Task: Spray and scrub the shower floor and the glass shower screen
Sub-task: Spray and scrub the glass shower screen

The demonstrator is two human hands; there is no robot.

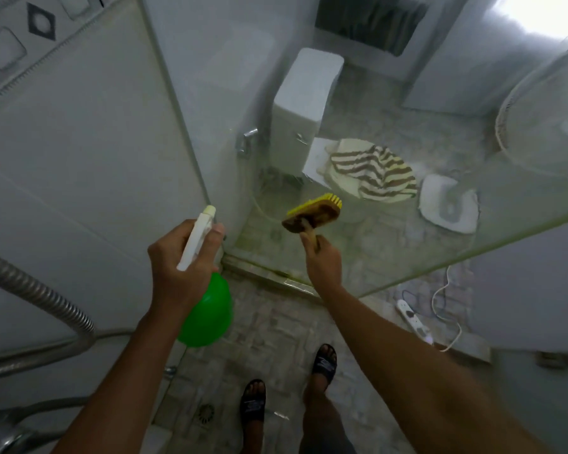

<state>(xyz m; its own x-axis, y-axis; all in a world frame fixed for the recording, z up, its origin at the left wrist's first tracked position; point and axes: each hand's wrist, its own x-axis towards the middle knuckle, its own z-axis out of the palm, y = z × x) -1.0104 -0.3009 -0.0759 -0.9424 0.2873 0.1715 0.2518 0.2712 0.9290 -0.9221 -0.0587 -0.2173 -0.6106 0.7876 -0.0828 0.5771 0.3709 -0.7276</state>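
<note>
My left hand (174,260) grips a green spray bottle (207,312) by its white trigger head, the nozzle pointing up toward the glass shower screen (391,250). My right hand (322,260) holds the handle of a wooden scrub brush (312,213) with yellow bristles, its head raised against the lower part of the glass. The stone-patterned shower floor (276,339) lies below, with my sandalled feet on it.
A metal shower hose (40,296) runs at the left. A floor drain (205,414) sits near my feet. Beyond the glass stand a toilet (305,109) with a striped cloth (374,172), a fan (545,119), and a power strip (413,319) with a cable.
</note>
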